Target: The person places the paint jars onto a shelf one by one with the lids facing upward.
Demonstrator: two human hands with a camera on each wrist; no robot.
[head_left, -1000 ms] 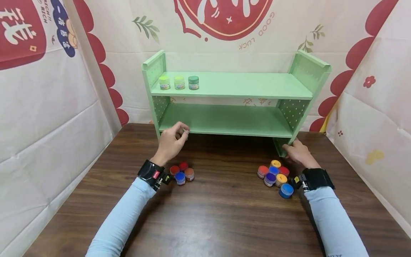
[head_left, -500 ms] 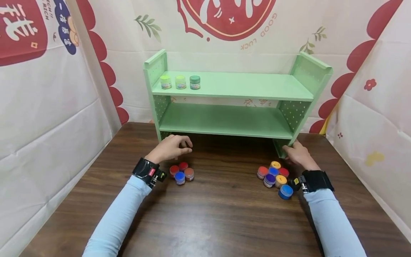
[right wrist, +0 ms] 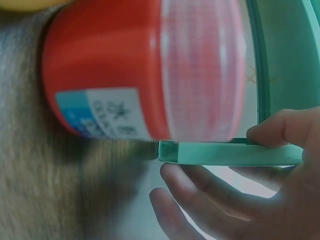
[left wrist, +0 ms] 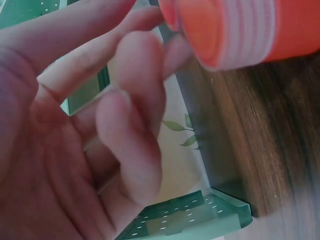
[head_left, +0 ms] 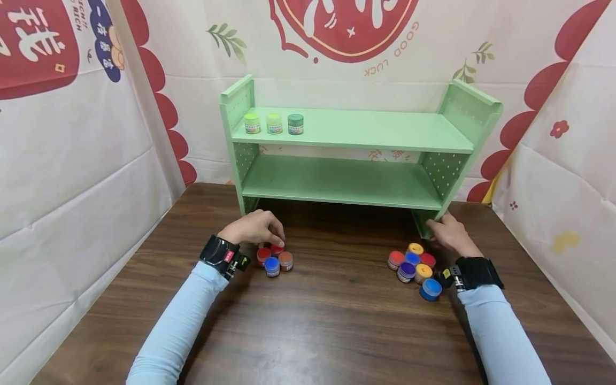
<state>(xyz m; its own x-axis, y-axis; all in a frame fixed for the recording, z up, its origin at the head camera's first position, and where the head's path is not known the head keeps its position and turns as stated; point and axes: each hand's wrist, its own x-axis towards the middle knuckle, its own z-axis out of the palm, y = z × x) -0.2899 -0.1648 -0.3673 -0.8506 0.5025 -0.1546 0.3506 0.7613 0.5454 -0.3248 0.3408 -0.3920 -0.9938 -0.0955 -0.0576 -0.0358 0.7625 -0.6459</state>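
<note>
My left hand (head_left: 255,227) hovers low over a small group of paint jars, fingers bent down at the back red paint jar (head_left: 277,249); in the head view a gap shows beside the thumb. In the left wrist view the fingertips reach behind a large orange-red jar (left wrist: 295,30), so their contact is hidden. Beside the back jar stand another red jar (head_left: 263,255), a blue-lidded jar (head_left: 272,266) and a brown jar (head_left: 286,260). My right hand (head_left: 452,234) grips the lower right side panel of the green shelf (head_left: 341,182), thumb on one face, fingers on the other (right wrist: 275,155).
Three green jars (head_left: 274,124) stand at the left of the upper shelf board. Several red, yellow, purple and blue jars (head_left: 413,260) cluster by the right wrist, with a light-blue jar (head_left: 430,289) in front. Cloth walls (head_left: 96,214) border the brown table (head_left: 308,331).
My left hand has come down from the shelf's lower left edge to the left jar group. The right hand keeps its grip on the side panel. The view has shifted slightly.
</note>
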